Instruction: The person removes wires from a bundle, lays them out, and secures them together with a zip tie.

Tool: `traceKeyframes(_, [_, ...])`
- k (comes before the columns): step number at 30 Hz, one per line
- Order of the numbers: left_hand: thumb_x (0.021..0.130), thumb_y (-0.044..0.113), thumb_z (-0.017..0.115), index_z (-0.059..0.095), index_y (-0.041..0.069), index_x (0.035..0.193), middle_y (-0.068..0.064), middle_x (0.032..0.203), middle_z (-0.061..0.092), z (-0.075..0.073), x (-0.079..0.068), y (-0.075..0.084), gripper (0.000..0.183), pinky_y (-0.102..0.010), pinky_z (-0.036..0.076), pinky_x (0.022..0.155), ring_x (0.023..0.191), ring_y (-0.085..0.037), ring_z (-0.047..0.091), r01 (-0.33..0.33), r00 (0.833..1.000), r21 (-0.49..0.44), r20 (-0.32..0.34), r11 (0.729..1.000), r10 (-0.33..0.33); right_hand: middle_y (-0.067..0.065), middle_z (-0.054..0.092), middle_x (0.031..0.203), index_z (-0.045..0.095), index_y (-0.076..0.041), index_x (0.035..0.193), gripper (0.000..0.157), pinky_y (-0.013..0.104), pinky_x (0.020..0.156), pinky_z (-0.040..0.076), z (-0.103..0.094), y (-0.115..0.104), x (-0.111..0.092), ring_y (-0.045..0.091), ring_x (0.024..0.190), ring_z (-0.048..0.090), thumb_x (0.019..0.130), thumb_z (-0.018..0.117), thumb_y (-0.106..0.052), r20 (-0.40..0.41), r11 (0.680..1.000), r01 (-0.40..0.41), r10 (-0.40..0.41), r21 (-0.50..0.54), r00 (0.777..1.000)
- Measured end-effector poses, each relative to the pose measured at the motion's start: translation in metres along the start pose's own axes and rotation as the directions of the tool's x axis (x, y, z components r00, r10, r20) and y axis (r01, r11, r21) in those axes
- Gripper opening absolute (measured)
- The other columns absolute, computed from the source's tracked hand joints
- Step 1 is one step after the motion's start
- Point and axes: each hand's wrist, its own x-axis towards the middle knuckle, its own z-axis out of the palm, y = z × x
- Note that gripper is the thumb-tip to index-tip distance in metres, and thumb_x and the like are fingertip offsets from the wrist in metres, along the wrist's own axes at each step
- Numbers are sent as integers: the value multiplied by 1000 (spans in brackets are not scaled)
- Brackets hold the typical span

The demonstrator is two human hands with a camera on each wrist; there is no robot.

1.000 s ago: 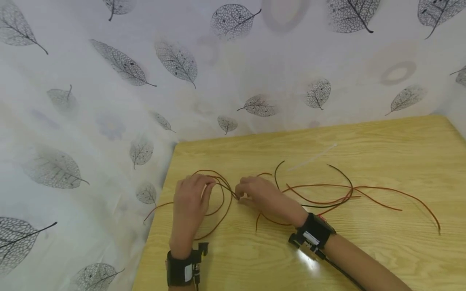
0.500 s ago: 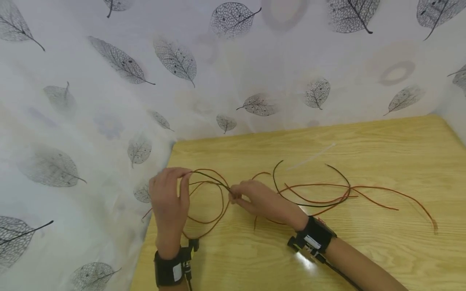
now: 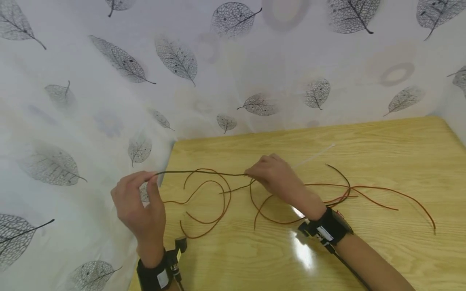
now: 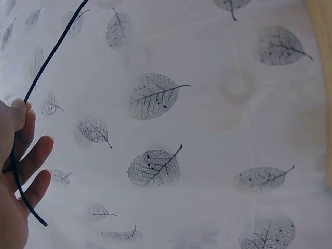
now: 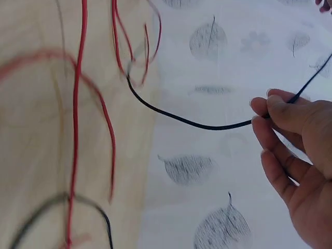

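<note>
Between my two hands a thin black wire (image 3: 204, 172) stretches almost straight above the table. My left hand (image 3: 136, 202) pinches it near one end between thumb and index finger; in the left wrist view, a short tail of the wire (image 4: 22, 194) hangs past the fingers. Farther right, the thumb and fingertips of my right hand (image 3: 280, 178) pinch the same wire. The right wrist view has this wire (image 5: 207, 127) sagging beyond the right hand toward red wires (image 5: 116, 36). Curved red wires (image 3: 230, 196) lie under the stretched span.
More red wires (image 3: 404, 192) and a black wire (image 3: 344, 173) lie crossed on the right of the wooden table (image 3: 364, 254). A thin white strip, like a cable tie (image 3: 316, 154), lies behind the right hand. Leaf-patterned sheeting (image 3: 204, 101) borders the table's back and left.
My left hand has moved left and toward me. My right hand has moved up and right, away from the red loops. The black wire between them is now pulled out nearly straight.
</note>
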Motion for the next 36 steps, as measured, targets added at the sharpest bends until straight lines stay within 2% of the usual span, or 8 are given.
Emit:
traceKeyframes(4, [90, 21, 70, 70, -5, 82, -22, 77, 66, -3, 0, -2, 27, -32, 34, 75, 76, -38, 59, 20, 999, 21, -33, 1000, -19, 0, 76, 90, 78, -14, 97, 18, 35, 72, 50, -22, 14, -4, 20, 84, 63, 80, 76, -9, -80, 994, 11, -20, -105, 997])
traceKeyframes(15, [89, 12, 71, 70, -6, 85, -24, 78, 66, -12, 9, -3, 18, -26, 28, 80, 78, -39, 58, 74, 993, 87, -93, 993, -66, 6, 76, 83, 80, -9, 93, 20, 38, 65, 47, -70, 37, -22, 24, 77, 61, 73, 80, -3, -225, 985, -39, 0, -168, 974])
traceKeyframes(18, [88, 8, 71, 71, -7, 85, -24, 79, 66, -11, 7, -7, 15, -27, 28, 80, 79, -39, 58, 78, 996, 88, -38, 993, -75, 6, 76, 82, 80, -8, 93, 23, 40, 66, 46, -87, 44, -35, 25, 77, 61, 72, 81, -1, -228, 978, -62, 15, -201, 974])
traceKeyframes(21, [84, 4, 74, 71, -7, 85, -23, 80, 68, -11, 1, -14, 12, -35, 31, 76, 78, -39, 58, 57, 992, 110, 108, 992, -69, 7, 76, 79, 80, -9, 93, 28, 42, 68, 46, -105, 53, -52, 26, 76, 60, 67, 83, 2, -225, 967, -96, 43, -234, 974])
traceKeyframes(25, [82, 6, 76, 72, -3, 86, -18, 83, 71, -9, -9, -25, 11, -49, 35, 70, 77, -37, 57, -2, 942, 149, 331, 989, -48, 9, 74, 75, 80, -8, 93, 29, 47, 72, 46, -128, 64, -83, 29, 77, 60, 65, 85, -4, -208, 939, -170, 109, -300, 972])
traceKeyframes(27, [83, 9, 77, 74, 0, 87, -15, 84, 72, -6, -15, -31, 11, -53, 36, 71, 78, -35, 58, -19, 912, 147, 408, 989, -43, 10, 73, 73, 80, -8, 94, 23, 49, 74, 45, -138, 67, -100, 30, 77, 60, 78, 80, -24, -191, 920, -208, 151, -331, 970])
traceKeyframes(32, [79, 13, 80, 77, 8, 87, -9, 84, 74, 9, -36, -43, 10, -51, 41, 75, 80, -31, 61, -58, 828, 72, 561, 996, 8, 9, 70, 67, 80, -7, 90, 71, 51, 74, 44, -155, 74, -137, 31, 74, 60, 99, 32, -59, -182, 886, -263, 207, -382, 961])
traceKeyframes(36, [75, 15, 82, 78, 13, 86, -4, 81, 75, 27, -60, -46, 12, -49, 43, 76, 77, -27, 63, -86, 753, -3, 654, 996, 67, 9, 69, 64, 80, -7, 88, 79, 53, 75, 44, -164, 78, -163, 32, 72, 60, 98, 24, -63, -144, 847, -307, 271, -434, 952])
